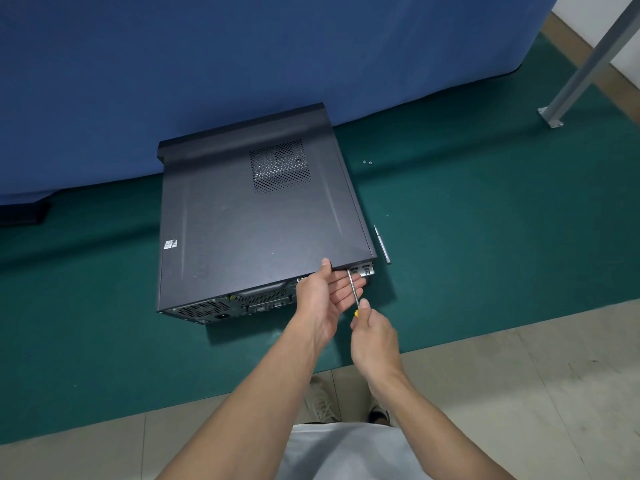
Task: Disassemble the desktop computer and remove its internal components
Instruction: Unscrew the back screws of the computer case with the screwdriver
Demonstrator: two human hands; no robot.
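Dark grey desktop computer [256, 220] flat on side on green floor mat [485, 237], centre of frame, long axis running up frame, vented panel on top, rear ports toward lower edge. Right hand [374, 337] just below rear right corner, grip wrapped round yellow-handled screwdriver [353, 289]; shaft angled up-left, tip at rear edge. Left hand [322, 306] nearer case: grip spread, thumb on panel edge, fingers straight beneath. Two loose screws [367, 162] upper right.

The person wears a plain white garment [346, 452], seen at the lower edge of the view, with both forearms [263, 393] bare, an off-white laced sneaker [322, 400] on the left foot and a darker shoe [379, 415] with pale trim on the right.
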